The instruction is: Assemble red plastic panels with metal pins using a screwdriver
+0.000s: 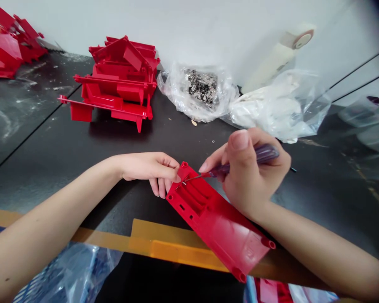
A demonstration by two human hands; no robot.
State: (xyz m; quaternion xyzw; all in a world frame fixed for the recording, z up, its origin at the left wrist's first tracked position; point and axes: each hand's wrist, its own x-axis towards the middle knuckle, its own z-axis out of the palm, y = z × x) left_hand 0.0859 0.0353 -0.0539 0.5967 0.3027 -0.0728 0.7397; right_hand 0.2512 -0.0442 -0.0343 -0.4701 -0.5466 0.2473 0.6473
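A red plastic housing part (221,225) lies slantwise over the table's front edge, its recessed side facing up. My left hand (161,172) grips its upper left end, thumb on top and fingers curled beneath. In my right hand (251,172) is a screwdriver with a purple translucent handle (267,153), held in a closed grip. Its thin shaft (196,177) reaches left into the recess near my left thumb. The tip meets a small metal spring or coil (184,183) there; whether it pushes or hooks it I cannot tell.
Stacked red parts (120,84) stand at the back, more red parts (12,46) at far left. A clear bag of small metal pieces (204,86) and a bag of white items (268,105) lie behind my hands. Orange tape (177,250) edges the table; a blue basket (60,273) sits below.
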